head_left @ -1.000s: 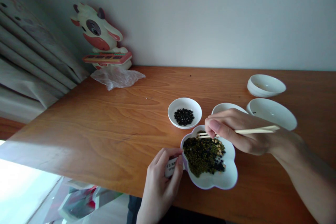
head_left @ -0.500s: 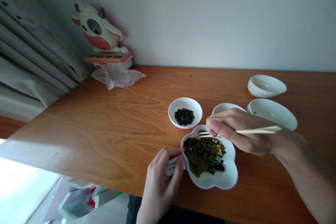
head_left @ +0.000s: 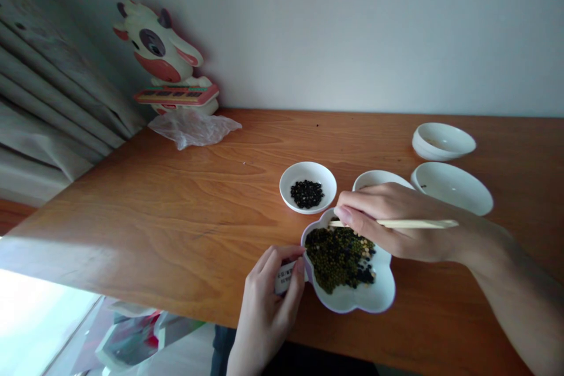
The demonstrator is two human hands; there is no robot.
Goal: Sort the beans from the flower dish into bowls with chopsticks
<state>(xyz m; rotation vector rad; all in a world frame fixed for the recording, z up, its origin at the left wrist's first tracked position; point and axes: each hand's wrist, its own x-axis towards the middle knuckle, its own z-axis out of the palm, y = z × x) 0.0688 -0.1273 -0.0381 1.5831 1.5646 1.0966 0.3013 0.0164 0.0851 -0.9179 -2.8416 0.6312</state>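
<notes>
Right hand (head_left: pixel 388 226): you grip chopsticks (head_left: pixel 414 224), tips shifted toward the dish (head_left: pixel 352 301) rim.
Left hand (head_left: pixel 267 305): you hold a card (head_left: pixel 286 278) beside the dish.
Beans (head_left: pixel 339 261): mixed, in the dish.

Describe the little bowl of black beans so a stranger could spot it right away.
On the wooden table, find the flower-shaped white dish of mixed beans under the right hand. Just beyond it sits a small round white bowl; unlike the white bowls to its right, it holds only black beans.

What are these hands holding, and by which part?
The right hand grips wooden chopsticks near their tips, above a flower-shaped dish. The left hand holds a small printed card by one end, hidden among its fingers.
</notes>
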